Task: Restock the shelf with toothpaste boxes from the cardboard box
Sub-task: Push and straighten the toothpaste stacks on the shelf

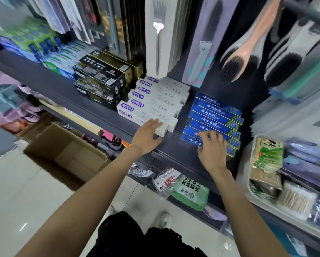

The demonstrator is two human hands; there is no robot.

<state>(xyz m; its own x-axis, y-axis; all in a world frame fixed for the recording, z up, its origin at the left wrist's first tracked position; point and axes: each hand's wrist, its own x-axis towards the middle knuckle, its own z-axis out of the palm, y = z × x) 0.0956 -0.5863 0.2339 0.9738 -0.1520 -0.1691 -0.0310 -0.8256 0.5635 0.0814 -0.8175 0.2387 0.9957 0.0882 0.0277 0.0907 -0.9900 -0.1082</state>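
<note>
Dark grey shelf [99, 115]: left hand [147, 137] lay flat on white toothpaste boxes [155, 106], right hand [212, 147] fingers curled over blue toothpaste boxes [215, 117]; squaring rows, next fetch from brown cardboard box [66, 151].

A: Site type?
B: Retail shop, household goods aisle. Dark shelf [103, 115] carries toothpaste boxes [155, 101] in neat brand rows: white, blue, black.
A: Other signs?
B: Carded fork [158, 34] and hairbrushes [235, 60] hang on display above. Open cardboard box [66, 151] on tiled floor [25, 191]; bagged goods on the lower shelf.
</note>
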